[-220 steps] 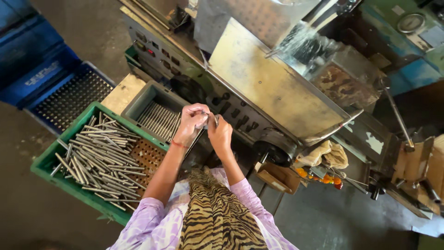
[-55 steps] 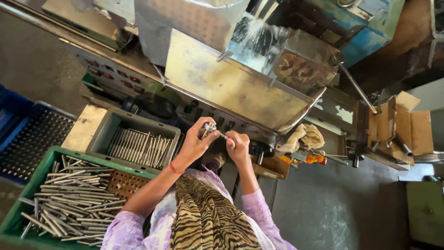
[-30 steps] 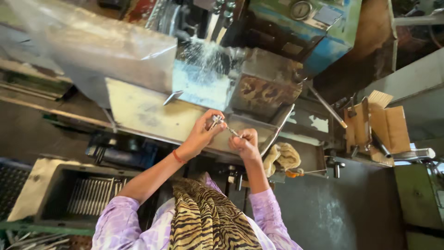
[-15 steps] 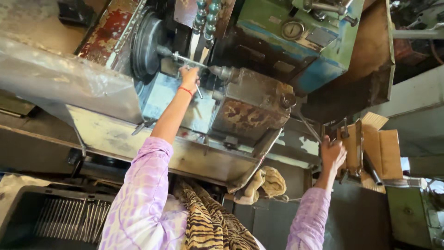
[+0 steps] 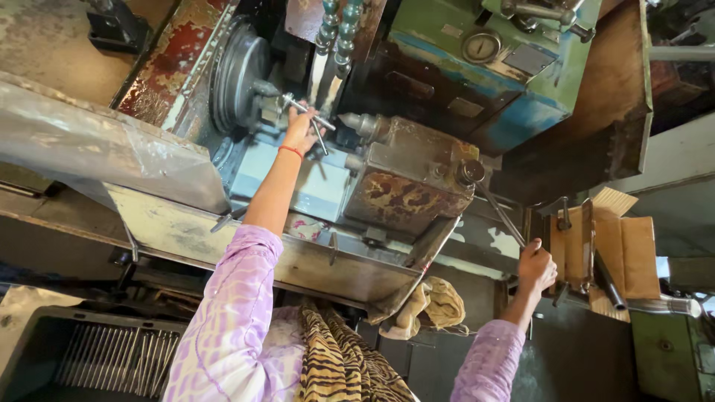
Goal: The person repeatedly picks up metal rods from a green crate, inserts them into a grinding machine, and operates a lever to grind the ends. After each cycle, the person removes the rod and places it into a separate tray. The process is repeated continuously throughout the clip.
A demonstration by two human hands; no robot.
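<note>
A grey tray of metal rods (image 5: 112,361) sits lower left. The left hand (image 5: 300,130) is closed around a rod (image 5: 309,115) at the lathe chuck (image 5: 242,78); seat it straight and fully in. The right hand (image 5: 536,266) grips the lever (image 5: 500,212); pull it steadily.

Chuck (image 5: 242,78): far left on the machine, ahead of me.
My left hand (image 5: 300,130): just right of the chuck, on the metal rod (image 5: 307,114).
Tailstock block (image 5: 406,175): right of that hand.
My right hand (image 5: 536,266): well right, on the lever (image 5: 500,214).
Rod tray (image 5: 112,357): lower left, below the bed.
</note>
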